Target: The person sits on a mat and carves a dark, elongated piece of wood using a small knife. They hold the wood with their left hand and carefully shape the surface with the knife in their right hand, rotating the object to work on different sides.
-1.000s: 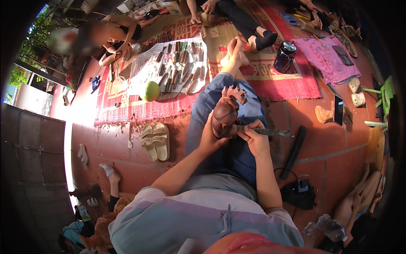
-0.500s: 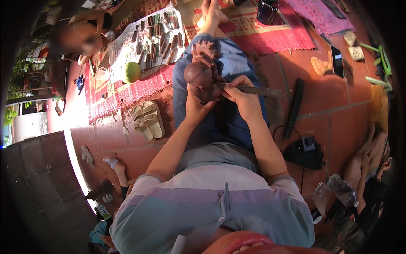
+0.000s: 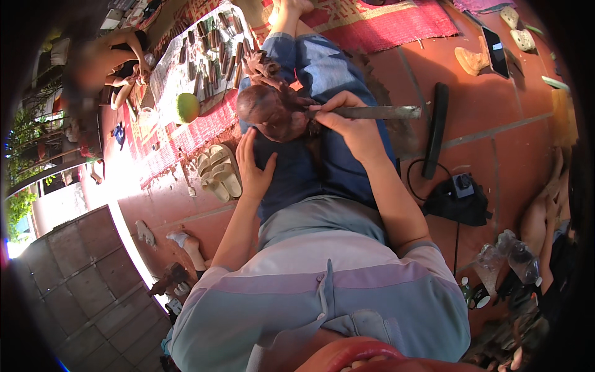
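A reddish-brown wooden carving (image 3: 265, 111), with a smooth rounded mass and a jagged far end, rests across my thighs, over the jeans (image 3: 328, 74). My left hand (image 3: 254, 168) is open just below its near left side, thumb apart from the fingers; the fingertips come very close to the wood, and I cannot tell if they touch. My right hand (image 3: 350, 127) is closed around a carving chisel (image 3: 387, 112). The chisel's worn, pale end sticks out to the right, and its other end points at the carving's right side, where the tip is hidden by fingers and wood.
Several carving tools (image 3: 214, 53) lie on a white sheet (image 3: 167, 77) over a red mat (image 3: 396, 28). A green round fruit (image 3: 186, 108) and sandals (image 3: 219, 172) are at left. At right are a black bar (image 3: 436, 130), a phone (image 3: 496, 53) and a black pouch (image 3: 462, 208). Other people sit nearby.
My left hand has let go of the carving and drawn back toward me, fingers spread. The carving now sits further left in view. The right hand keeps hold of the chisel.
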`<move>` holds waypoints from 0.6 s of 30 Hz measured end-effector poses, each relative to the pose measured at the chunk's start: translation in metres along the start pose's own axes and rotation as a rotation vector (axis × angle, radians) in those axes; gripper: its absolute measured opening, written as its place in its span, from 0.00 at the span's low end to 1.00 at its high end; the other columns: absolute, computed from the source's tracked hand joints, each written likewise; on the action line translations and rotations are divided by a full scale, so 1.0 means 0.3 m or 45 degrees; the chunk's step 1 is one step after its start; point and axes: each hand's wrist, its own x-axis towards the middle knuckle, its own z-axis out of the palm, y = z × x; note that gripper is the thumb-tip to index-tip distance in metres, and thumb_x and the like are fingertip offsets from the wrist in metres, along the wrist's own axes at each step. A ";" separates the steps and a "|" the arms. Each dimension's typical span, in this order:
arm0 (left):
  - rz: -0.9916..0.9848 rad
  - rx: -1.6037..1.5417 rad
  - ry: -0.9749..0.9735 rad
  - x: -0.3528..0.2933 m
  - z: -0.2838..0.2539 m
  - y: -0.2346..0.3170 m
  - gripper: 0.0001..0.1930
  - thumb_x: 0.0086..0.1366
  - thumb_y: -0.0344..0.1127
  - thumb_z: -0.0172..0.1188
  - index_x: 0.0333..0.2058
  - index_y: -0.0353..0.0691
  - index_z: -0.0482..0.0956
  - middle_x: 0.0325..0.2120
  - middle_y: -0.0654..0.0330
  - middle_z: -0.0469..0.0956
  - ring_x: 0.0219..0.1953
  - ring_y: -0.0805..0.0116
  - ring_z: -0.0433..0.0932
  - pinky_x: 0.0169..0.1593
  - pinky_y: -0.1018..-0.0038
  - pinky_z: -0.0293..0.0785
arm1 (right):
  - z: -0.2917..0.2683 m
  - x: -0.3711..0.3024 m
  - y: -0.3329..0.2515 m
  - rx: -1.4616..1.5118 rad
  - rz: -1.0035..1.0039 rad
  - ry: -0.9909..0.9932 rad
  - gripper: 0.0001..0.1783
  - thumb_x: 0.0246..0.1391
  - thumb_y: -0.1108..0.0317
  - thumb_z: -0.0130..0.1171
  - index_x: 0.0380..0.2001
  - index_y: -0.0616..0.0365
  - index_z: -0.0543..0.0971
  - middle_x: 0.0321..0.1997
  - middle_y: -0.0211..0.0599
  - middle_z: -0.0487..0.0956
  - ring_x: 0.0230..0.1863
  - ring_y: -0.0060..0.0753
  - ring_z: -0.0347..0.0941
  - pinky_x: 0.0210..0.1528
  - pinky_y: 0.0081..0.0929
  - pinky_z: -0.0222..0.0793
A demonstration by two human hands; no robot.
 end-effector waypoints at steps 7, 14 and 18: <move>-0.271 -0.931 0.007 0.051 -0.037 -0.012 0.45 0.52 0.32 0.64 0.62 0.39 0.43 0.61 0.48 0.50 0.63 0.56 0.51 0.63 0.63 0.48 | -0.007 0.024 0.038 0.068 -0.006 -0.135 0.04 0.47 0.79 0.58 0.27 0.62 0.72 0.31 0.34 0.77 0.35 0.19 0.73 0.37 0.15 0.68; -0.031 -1.149 0.133 0.260 -0.123 0.098 0.42 0.58 0.52 0.55 0.62 0.36 0.43 0.60 0.46 0.51 0.61 0.54 0.54 0.61 0.62 0.52 | 0.019 0.007 0.006 -0.018 0.043 -0.054 0.04 0.48 0.78 0.58 0.25 0.59 0.73 0.28 0.31 0.77 0.29 0.16 0.72 0.29 0.14 0.67; 0.055 -1.147 0.220 0.370 -0.167 0.230 0.48 0.53 0.60 0.58 0.60 0.33 0.47 0.59 0.46 0.54 0.60 0.55 0.56 0.61 0.63 0.50 | -0.008 0.018 0.056 0.255 0.098 -0.092 0.06 0.48 0.77 0.58 0.26 0.59 0.71 0.32 0.37 0.79 0.28 0.18 0.73 0.30 0.16 0.70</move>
